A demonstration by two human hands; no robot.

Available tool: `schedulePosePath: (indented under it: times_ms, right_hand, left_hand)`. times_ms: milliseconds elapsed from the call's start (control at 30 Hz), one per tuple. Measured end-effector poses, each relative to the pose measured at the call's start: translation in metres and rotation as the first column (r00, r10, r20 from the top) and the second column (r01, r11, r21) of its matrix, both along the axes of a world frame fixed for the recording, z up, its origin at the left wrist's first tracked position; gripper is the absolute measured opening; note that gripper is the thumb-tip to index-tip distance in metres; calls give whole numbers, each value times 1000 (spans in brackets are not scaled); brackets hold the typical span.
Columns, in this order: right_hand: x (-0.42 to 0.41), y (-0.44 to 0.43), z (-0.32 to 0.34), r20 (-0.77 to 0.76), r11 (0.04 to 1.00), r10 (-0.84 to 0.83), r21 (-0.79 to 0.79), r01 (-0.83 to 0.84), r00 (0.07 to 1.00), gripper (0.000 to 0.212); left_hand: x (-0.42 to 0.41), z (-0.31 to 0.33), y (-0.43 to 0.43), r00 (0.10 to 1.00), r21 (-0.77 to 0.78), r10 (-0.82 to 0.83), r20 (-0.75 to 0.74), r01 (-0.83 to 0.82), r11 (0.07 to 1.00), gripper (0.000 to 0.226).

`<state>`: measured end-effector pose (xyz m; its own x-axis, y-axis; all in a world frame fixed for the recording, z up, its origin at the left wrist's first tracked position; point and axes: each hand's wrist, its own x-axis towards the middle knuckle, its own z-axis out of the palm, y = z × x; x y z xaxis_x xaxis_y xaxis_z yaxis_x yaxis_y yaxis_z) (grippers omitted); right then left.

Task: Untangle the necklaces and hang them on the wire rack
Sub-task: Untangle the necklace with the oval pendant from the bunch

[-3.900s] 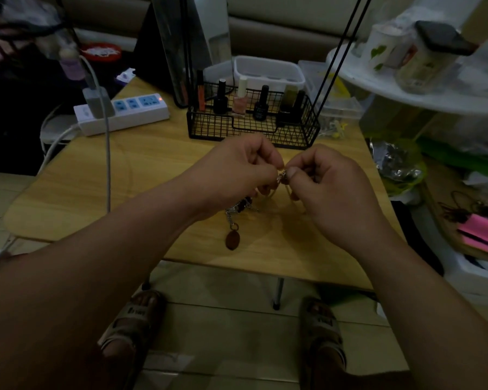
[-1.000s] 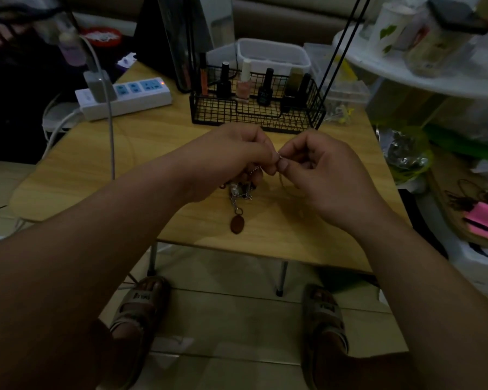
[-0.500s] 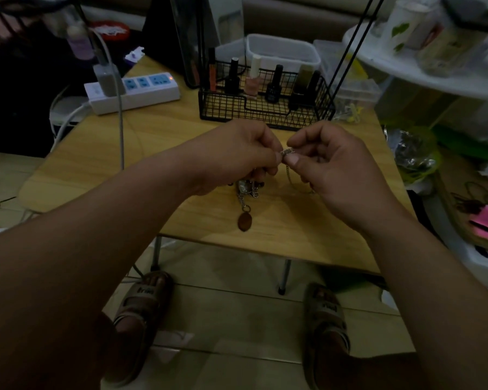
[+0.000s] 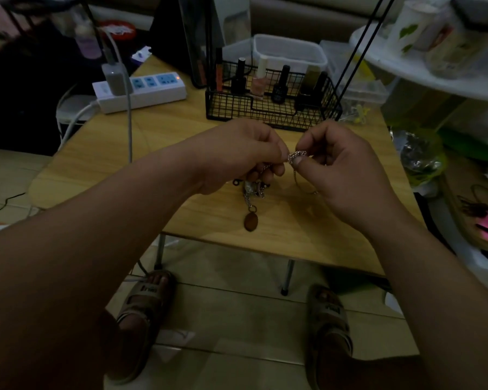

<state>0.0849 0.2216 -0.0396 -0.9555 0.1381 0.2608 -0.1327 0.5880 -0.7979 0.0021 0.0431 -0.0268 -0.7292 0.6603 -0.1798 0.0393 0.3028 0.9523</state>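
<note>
bare forearms, no sleeves; both feet in tan strap sandals (image 4: 144,308) with dark lettering

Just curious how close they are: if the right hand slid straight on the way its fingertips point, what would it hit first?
Probably the left hand: the right hand points its pinching fingertips across at it, with only the silver chain between them. Depth looks matched, but one view cannot confirm.

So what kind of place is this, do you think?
Probably a lived-in home room: a sofa behind the small wooden table, nail polish bottles in a wire basket, a power strip.
</note>
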Motion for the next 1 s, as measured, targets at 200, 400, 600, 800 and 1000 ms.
schedulePosePath:
  times_ms: [200,400,600,800,1000]
  right_hand:
    - [1,-3,2,-33,999,2,39,-1,999,9]
    - [2,-6,3,-35,1000,-12,7,12,999,5]
    - [1,-7,1,-10,997,-16,-70,15,1000,9]
    - [-1,-6,2,78,980,-12,-199,28,997,7]
    - [-1,-7,5,210,956,99,-290,-35,973,4]
  left_hand:
    - [1,0,-6,1000,-17,-2,-31,2,1000,10]
    - [2,-2,-6,993,-6,38,-113,-39,999,5]
    - [2,-2,1,993,11,47,-112,-46,999,12]
    - [6,0,4,970,-12,69,-233,-74,997,10]
    - [9,2,5,931,32,85,-355,-78,996,2]
